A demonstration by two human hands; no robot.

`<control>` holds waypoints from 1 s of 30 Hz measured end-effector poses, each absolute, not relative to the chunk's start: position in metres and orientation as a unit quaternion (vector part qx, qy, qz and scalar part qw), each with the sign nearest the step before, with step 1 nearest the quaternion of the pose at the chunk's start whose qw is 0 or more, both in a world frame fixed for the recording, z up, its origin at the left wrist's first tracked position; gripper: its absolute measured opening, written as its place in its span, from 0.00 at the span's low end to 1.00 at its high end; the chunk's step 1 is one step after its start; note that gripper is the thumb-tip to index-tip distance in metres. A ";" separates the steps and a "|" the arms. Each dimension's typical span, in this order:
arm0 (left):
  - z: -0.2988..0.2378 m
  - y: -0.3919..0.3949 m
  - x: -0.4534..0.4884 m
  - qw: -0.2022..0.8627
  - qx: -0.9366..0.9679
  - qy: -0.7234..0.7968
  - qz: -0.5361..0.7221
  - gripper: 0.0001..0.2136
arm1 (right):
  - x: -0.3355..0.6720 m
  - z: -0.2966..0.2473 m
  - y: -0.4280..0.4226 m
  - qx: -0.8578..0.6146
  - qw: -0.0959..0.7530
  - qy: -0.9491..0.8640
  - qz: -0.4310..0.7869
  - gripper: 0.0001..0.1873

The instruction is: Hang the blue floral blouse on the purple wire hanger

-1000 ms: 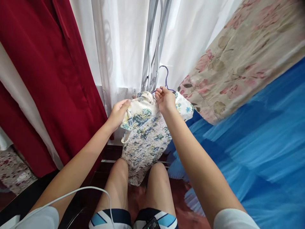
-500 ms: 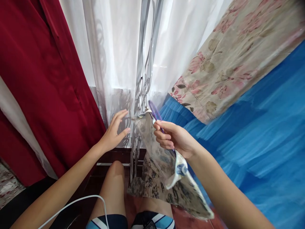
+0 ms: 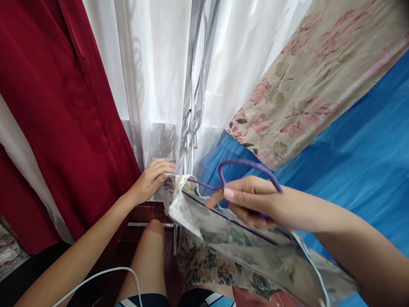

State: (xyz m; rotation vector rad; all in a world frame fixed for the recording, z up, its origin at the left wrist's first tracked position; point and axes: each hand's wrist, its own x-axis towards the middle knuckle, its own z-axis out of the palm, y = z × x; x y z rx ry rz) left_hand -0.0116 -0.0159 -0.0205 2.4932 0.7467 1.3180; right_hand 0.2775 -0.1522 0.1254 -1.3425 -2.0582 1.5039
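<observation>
My right hand (image 3: 252, 200) is closed on a purple clothes hanger (image 3: 252, 163) just below its hook. The hook curves up above my knuckles. Over the hanger lies a thin printed garment (image 3: 223, 232) with white-edged openings, tilted down to the right and blurred in part. My left hand (image 3: 155, 181) is at the garment's upper left corner, thumb and fingers closed around the cloth there. The garment's lower part hangs over my lap.
A floral cloth (image 3: 287, 102) and a blue gauzy fabric (image 3: 345, 187) hang at the right. Red curtains (image 3: 70, 128) hang at the left, white curtains (image 3: 159, 68) behind a metal grille (image 3: 191, 111). A white cable (image 3: 105, 270) crosses near my left forearm.
The hanger has turned so its hook points up and right, and the garment has swung nearer and spread wider. My left hand, open before, has closed on the garment's corner.
</observation>
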 end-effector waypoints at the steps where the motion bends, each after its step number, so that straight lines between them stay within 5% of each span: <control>1: -0.021 -0.016 -0.012 0.143 0.838 0.265 0.455 0.18 | 0.278 0.123 -0.143 -0.477 0.165 -0.728 0.464 0.25; 7: -0.022 -0.018 -0.018 0.198 0.702 0.390 0.562 0.17 | 0.272 0.103 -0.048 -0.478 0.368 -0.782 0.153 0.15; 11: -0.024 -0.012 -0.032 0.214 0.616 0.430 0.624 0.18 | 0.241 0.101 0.003 -0.412 0.363 -0.835 0.031 0.11; 16: -0.024 0.007 -0.047 0.356 0.507 0.419 0.663 0.16 | 0.205 0.105 0.041 -0.437 0.264 -0.848 -0.138 0.10; 21: 0.002 0.020 -0.050 0.443 0.483 0.415 0.630 0.18 | 0.208 0.111 0.048 -0.476 0.262 -0.822 -0.169 0.08; 30: 0.024 0.034 -0.060 0.404 0.452 0.403 0.686 0.17 | 0.203 0.120 0.050 -0.486 0.364 -0.783 -0.137 0.06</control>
